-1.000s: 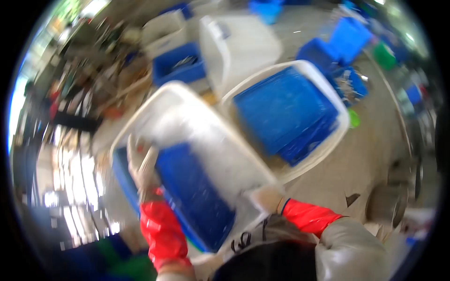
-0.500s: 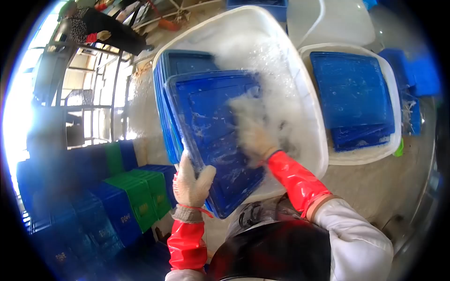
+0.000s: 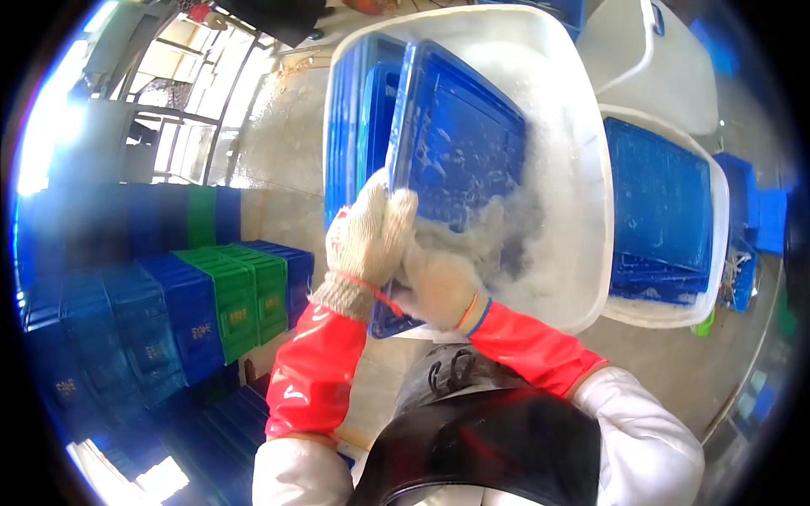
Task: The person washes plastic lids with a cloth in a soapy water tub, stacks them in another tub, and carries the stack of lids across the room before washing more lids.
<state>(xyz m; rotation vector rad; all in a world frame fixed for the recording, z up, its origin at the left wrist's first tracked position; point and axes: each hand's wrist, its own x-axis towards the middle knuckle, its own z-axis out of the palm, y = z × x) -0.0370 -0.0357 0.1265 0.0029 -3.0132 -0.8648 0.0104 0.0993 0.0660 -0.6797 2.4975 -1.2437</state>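
Observation:
My left hand (image 3: 371, 228), in a cream knitted glove, grips the near left edge of a blue plastic lid (image 3: 460, 126). Tilted up, the lid leans over a large white tub (image 3: 582, 211), its face wet and streaked with suds. My right hand (image 3: 443, 287), gloved too, presses low on the lid's near end, close to my left hand. A fluffy whitish scrubbing cloth (image 3: 481, 232) trails from it across the lid; the fingers are partly blurred. Behind the lid, more blue lids (image 3: 350, 126) stand stacked along the tub's left wall. Foam covers part of the water.
A smaller white tub (image 3: 717, 219) to the right holds several blue lids (image 3: 662, 194). Blue and green crates (image 3: 232, 287) stand in rows at the left. A white container (image 3: 666, 67) is at the upper right; a person (image 3: 278, 17) stands at the far top.
The lid has been tipped up more steeply. My right hand has swept back from the lid's middle to its near end, beside my left hand. The view has shifted too.

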